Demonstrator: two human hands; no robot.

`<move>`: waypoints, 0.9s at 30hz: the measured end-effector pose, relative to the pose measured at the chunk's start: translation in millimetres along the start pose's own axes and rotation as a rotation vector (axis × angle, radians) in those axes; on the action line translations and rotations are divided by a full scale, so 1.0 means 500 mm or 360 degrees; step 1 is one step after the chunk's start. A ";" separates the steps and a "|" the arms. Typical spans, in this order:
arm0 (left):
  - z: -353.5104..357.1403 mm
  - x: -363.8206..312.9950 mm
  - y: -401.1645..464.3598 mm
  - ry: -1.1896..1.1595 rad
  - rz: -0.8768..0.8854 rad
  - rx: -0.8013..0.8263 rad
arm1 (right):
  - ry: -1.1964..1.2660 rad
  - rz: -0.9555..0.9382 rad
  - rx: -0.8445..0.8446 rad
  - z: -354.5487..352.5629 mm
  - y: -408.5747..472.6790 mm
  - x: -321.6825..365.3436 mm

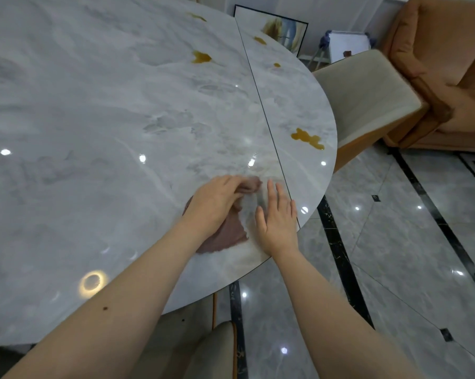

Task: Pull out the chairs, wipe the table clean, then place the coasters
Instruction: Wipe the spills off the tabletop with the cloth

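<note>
A glossy grey marble table (94, 119) is filling most of the view, its top split by a thin dark seam (261, 105) that is running from the far side to the near rim. Amber spills are sitting on it: the largest spill (307, 138) is lying right of the seam close to the table's curved right edge, and a smaller spill (200, 56) is lying left of the seam, farther off.

Near the table's front edge, just left of the seam, a mauve cloth (228, 231) is lying flat on the marble. The left hand (214, 203) is resting on it with fingers curled, bunching the cloth's far end. The right hand (278, 217) is lying flat on the bare marble just beside the cloth, fingers straight and spread, holding nothing.

A cream chair (367, 97) is standing off the table's right rim, apart from it, and an orange sofa (444, 64) is standing beyond that. Another cream chair (217, 348) is showing below the table's near edge. Polished tiled floor (395, 228) with dark inlay strips is lying open to the right of the table.
</note>
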State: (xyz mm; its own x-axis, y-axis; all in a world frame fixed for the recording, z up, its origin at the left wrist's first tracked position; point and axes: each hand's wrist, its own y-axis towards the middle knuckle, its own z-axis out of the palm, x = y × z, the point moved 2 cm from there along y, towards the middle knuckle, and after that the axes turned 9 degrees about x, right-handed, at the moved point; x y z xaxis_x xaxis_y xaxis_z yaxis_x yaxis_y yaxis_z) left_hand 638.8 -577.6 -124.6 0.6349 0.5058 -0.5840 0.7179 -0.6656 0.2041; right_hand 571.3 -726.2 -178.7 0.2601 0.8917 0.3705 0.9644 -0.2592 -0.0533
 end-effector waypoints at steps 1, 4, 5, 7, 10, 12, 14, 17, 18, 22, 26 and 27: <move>-0.014 -0.011 0.018 -0.0084 -0.0047 -0.0024 | 0.0001 -0.0002 0.0001 -0.001 -0.001 -0.001; -0.026 -0.016 0.069 -0.0257 -0.0238 -0.0054 | 0.0016 0.0003 -0.0008 -0.002 0.000 -0.005; -0.021 -0.004 0.080 -0.0213 -0.0321 -0.0064 | 0.0006 0.0006 -0.0008 -0.001 0.000 -0.006; -0.004 0.023 0.078 0.0150 -0.0430 -0.0119 | 0.0009 0.0017 -0.0018 -0.001 0.000 -0.007; 0.044 0.034 0.046 0.0388 -0.0246 -0.0129 | 0.0044 0.0042 -0.0034 0.000 0.003 -0.007; 0.084 0.035 0.032 0.0479 -0.0183 0.0174 | 0.0034 0.0042 -0.0044 0.001 0.003 -0.007; 0.113 0.044 0.036 0.0593 -0.0200 0.0408 | 0.0039 0.0039 -0.0065 0.002 0.005 -0.008; 0.127 0.054 0.082 0.0671 -0.0153 0.0494 | 0.0029 0.0038 -0.0076 0.006 0.007 -0.010; 0.131 0.057 0.098 0.0695 -0.0139 0.0493 | 0.0017 0.0034 -0.0072 0.006 0.008 -0.011; 0.129 0.083 0.145 0.0710 -0.0345 0.0438 | -0.0020 0.0061 -0.0032 0.005 0.008 -0.012; 0.094 0.123 0.143 0.0705 -0.0624 0.0320 | -0.0063 0.0073 -0.0003 0.005 0.006 -0.008; 0.082 0.137 0.134 0.0692 -0.0677 0.0295 | -0.0075 0.0075 0.0002 0.006 0.006 -0.008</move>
State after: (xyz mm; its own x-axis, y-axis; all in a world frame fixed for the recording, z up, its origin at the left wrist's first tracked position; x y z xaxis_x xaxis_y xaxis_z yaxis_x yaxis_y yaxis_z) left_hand 718.4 -610.0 -183.1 0.3911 0.8976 -0.2035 0.8963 -0.4217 -0.1374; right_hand 573.1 -729.5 -183.0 0.3070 0.8951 0.3233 0.9511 -0.3006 -0.0708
